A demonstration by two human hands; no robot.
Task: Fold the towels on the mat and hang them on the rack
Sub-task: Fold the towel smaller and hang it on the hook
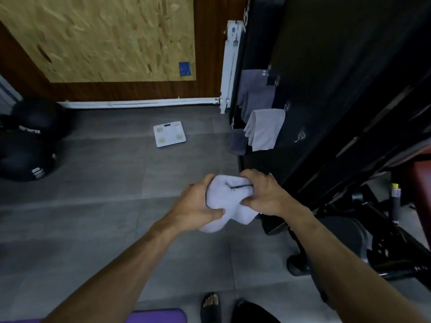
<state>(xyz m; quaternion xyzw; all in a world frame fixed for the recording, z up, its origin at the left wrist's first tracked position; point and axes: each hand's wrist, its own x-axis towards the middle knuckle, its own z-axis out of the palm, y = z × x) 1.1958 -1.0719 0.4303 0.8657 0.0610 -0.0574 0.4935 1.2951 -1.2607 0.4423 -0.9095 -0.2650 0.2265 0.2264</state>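
Observation:
A folded white towel (225, 201) is held in mid-air above the grey floor, between both hands. My left hand (198, 206) grips its left side, thumb underneath. My right hand (263, 194) clasps its right side, fingers over the top fold. The black rack (303, 127) stands just beyond, to the right. Hanging on it are a light grey towel (265, 129), a grey towel (255, 89) above and a dark towel (239, 142) lower down. A corner of the purple mat (158, 316) shows at the bottom edge.
A white bathroom scale (169, 134) lies on the tiled floor ahead. Two black balls (28, 155) sit at the left wall. A white radiator pipe (140, 103) runs along the wooden wall. Black gym equipment (373, 241) crowds the right. My sandalled foot (211, 306) is at the bottom.

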